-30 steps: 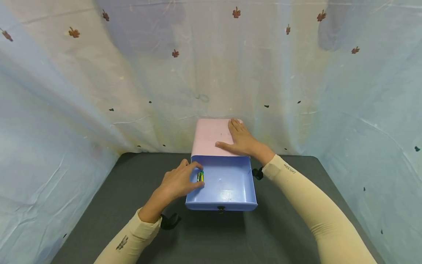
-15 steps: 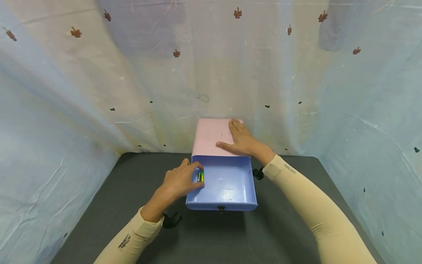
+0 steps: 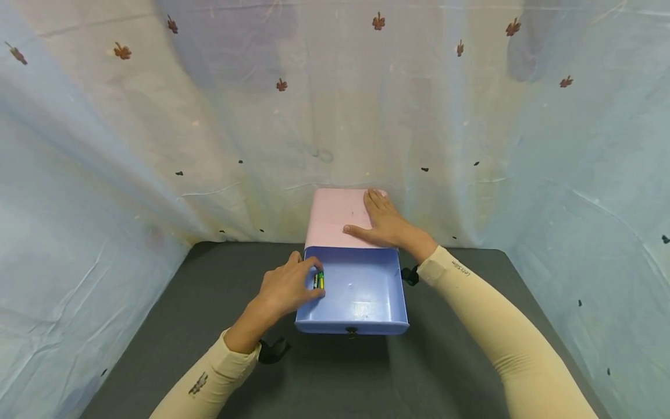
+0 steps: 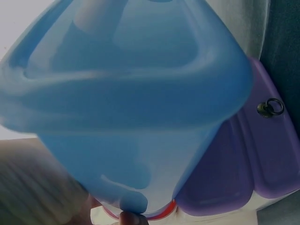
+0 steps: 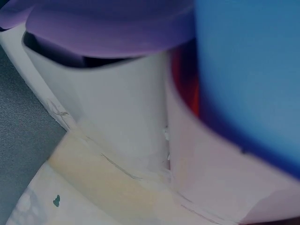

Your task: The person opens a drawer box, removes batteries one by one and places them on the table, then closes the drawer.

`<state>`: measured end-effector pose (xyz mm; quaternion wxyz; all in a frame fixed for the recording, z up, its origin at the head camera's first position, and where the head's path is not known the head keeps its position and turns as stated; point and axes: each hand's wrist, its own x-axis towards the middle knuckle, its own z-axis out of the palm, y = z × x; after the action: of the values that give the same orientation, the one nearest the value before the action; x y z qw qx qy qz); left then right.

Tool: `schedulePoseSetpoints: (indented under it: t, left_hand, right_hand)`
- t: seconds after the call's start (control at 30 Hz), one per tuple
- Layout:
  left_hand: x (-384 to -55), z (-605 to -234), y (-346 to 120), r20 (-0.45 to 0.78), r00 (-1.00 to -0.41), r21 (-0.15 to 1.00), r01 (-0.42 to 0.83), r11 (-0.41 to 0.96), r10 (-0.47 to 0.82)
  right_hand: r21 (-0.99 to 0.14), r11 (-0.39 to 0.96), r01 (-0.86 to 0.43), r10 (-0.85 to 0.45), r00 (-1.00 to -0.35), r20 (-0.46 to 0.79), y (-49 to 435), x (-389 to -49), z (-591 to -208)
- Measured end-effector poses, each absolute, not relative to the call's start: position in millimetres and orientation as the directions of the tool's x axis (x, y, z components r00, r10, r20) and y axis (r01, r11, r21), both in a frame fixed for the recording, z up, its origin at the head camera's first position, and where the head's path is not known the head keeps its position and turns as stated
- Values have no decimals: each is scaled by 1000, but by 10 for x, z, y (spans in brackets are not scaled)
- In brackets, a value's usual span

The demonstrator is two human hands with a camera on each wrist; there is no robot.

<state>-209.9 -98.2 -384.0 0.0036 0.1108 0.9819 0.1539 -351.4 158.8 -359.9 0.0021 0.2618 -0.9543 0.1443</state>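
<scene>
My left hand [image 3: 285, 285] reaches over the left wall of a pulled-out blue drawer [image 3: 366, 291]. Its thumb and index finger pinch small green-and-yellow batteries [image 3: 319, 280] end to end, inside the drawer near that wall. Palm down, my right hand [image 3: 384, 224] rests with spread fingers on the pink top [image 3: 332, 218] of the drawer unit. In the left wrist view the blue drawer [image 4: 131, 103] fills much of the picture, with a fingertip [image 4: 132, 218] of the left hand below it; the batteries are hidden there.
Purple drawers [image 4: 225, 173] sit beside the blue one in the left wrist view, one with a ring pull [image 4: 271, 108]. White casing [image 5: 117, 98] adjoins the pink casing [image 5: 211, 164]. The unit stands on a dark table [image 3: 251, 390] before a patterned curtain [image 3: 335, 128].
</scene>
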Motion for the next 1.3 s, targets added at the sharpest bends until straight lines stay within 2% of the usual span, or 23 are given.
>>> schedulePoseSetpoints:
  t: [0.37, 1.03, 1.3]
  left_hand:
    - [-2077, -3856, -988, 58, -975, 310, 220, 925, 213]
    - [-1989, -3873, -1081, 159, -970, 406, 236, 883, 186]
    - [-1976, -3875, -1217, 237, -939, 462, 334, 822, 248]
  right_hand:
    - [-284, 821, -496, -497, -865, 73, 1582, -3488, -3579]
    - [-300, 818, -490, -493, -867, 72, 1581, -3497, -3597]
    - [-305, 817, -489, -494, -867, 67, 1580, -3503, -3597]
